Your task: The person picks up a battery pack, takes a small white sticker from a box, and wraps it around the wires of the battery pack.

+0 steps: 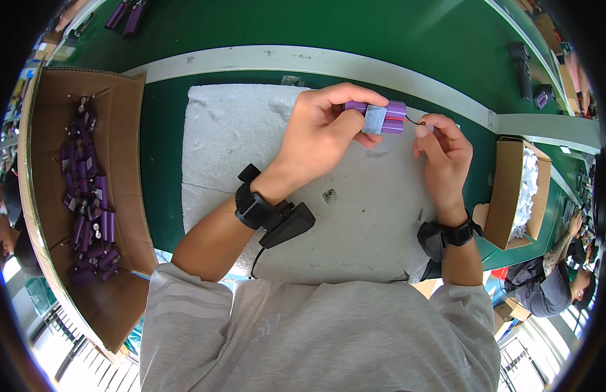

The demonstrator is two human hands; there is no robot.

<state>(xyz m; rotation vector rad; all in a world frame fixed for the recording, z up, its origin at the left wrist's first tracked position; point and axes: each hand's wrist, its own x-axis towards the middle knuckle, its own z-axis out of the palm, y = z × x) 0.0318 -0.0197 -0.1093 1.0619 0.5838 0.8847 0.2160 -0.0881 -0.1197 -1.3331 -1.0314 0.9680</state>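
Observation:
A purple battery pack point(394, 110) of joined cylindrical cells, with a pale grey-blue patch on its side, is gripped between the thumb and fingers of my left hand point(326, 127). Red and black wires run from its right end. My right hand point(445, 147) pinches the dark wire point(415, 121) between thumb and fingertips, just right of the pack. Both hands are above the far part of a white foam pad point(283, 215). A black strap with a small device sits on each wrist.
At the left, a cardboard box point(130, 215) holds several purple battery packs point(87, 170). A smaller box point(502, 196) with white pieces stands at the right. A pale rail point(303, 57) crosses the green bench point(316, 23). Two packs point(126, 18) lie beyond it; another person point(544, 284) is far right.

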